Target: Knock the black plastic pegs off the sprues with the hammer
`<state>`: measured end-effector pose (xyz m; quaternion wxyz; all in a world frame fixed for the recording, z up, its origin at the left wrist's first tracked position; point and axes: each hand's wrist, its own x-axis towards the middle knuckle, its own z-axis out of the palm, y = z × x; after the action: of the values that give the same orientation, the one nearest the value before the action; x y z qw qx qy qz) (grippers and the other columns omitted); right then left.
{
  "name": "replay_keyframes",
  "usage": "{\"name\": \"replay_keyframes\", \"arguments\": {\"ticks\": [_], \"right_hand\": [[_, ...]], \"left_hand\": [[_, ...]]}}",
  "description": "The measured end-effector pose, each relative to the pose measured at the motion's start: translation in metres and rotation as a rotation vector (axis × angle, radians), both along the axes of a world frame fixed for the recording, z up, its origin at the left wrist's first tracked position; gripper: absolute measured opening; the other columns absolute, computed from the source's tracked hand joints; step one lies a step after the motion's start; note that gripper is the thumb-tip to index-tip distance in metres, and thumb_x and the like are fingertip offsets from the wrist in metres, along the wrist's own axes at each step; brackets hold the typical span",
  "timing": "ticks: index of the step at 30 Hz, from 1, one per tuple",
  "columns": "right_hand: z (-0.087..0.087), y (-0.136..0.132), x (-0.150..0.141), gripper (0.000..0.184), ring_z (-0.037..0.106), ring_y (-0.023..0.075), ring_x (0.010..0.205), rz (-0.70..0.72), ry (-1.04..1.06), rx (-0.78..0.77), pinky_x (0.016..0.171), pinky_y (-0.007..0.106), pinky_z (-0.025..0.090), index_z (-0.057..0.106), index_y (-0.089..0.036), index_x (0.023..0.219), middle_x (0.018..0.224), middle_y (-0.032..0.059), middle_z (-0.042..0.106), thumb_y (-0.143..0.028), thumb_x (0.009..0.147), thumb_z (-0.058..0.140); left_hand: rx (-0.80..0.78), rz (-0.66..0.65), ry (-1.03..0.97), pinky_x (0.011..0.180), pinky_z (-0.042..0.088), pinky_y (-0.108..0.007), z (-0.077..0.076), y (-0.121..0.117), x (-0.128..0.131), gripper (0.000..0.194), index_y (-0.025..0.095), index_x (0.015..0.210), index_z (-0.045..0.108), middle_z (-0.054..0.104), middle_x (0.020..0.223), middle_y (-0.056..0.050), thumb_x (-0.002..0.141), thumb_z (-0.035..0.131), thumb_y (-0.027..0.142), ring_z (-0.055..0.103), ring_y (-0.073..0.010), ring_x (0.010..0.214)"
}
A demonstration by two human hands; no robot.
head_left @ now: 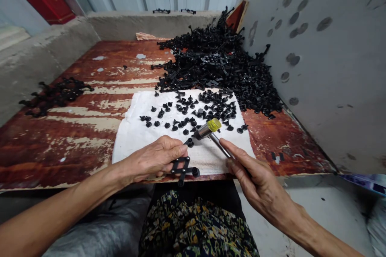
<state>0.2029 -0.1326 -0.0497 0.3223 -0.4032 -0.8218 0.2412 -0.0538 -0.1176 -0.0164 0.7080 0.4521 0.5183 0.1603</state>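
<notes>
My left hand (161, 154) pinches a small black scissor-type linkage (182, 164) with shiny rivets and round knobs, over the near edge of a white cloth (126, 140). Closed round the metal shaft of a mallet (221, 146), my right hand (251, 172) is to the right of the linkage. The mallet's head has a clear yellow face on one end and a dark face on the other. That dark end is close to the linkage's upper knob; whether they touch I cannot tell. Several loose black knobs (175, 127) lie scattered on the cloth just beyond both hands.
Black linkage parts form a large heap (211, 60) at the back right, against a grey panel (316, 68). A smaller group of linkages (57, 94) lies at the left on the worn red-brown tabletop (87, 128). Two linkages (161, 11) rest on the back ledge.
</notes>
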Motion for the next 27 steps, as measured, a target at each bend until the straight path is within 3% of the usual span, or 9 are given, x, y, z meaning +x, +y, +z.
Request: {"name": "replay_keyframes", "arguments": {"ticks": [8,17,22,27], "right_hand": [[0.0,0.0,0.0,0.058,0.063,0.02,0.12,0.02,-0.025,0.053,0.098,0.037,0.055,0.041,-0.026,0.149,0.135,0.0086,0.063,-0.008,0.094,0.042],[0.018,0.001,-0.004,0.07,0.073,0.0228,0.089,0.085,-0.148,0.126,0.07,0.035,0.063,0.025,-0.033,0.155,0.114,0.0109,0.07,-0.004,0.093,0.038],[0.03,-0.006,-0.003,0.073,0.065,0.0171,0.068,0.078,-0.098,0.164,0.054,0.026,0.057,0.015,-0.035,0.157,0.099,0.0075,0.069,-0.005,0.094,0.039],[0.025,-0.006,-0.003,0.066,0.054,0.0146,0.05,0.092,-0.251,0.19,0.045,0.026,0.051,0.026,-0.029,0.155,0.08,0.0039,0.061,-0.006,0.094,0.035]], "left_hand": [[0.049,-0.024,0.144,0.038,0.02,-0.019,0.004,0.003,0.004,0.048,0.018,0.063,0.047,0.048,0.049,0.004,0.077,0.06,0.063,0.031,-0.0054,0.038],[0.206,-0.184,0.321,0.042,0.026,-0.02,0.01,0.014,0.0,0.046,0.018,0.053,0.047,0.049,0.049,0.001,0.081,0.055,0.053,0.036,-0.0079,0.042],[0.23,-0.201,0.395,0.042,0.027,-0.021,0.013,0.013,0.004,0.041,0.017,0.056,0.052,0.053,0.052,-0.001,0.083,0.049,0.047,0.038,-0.0089,0.044],[0.235,-0.198,0.378,0.043,0.029,-0.021,0.008,0.012,0.003,0.039,0.018,0.057,0.049,0.051,0.05,0.001,0.082,0.05,0.048,0.039,-0.0095,0.043]]}}
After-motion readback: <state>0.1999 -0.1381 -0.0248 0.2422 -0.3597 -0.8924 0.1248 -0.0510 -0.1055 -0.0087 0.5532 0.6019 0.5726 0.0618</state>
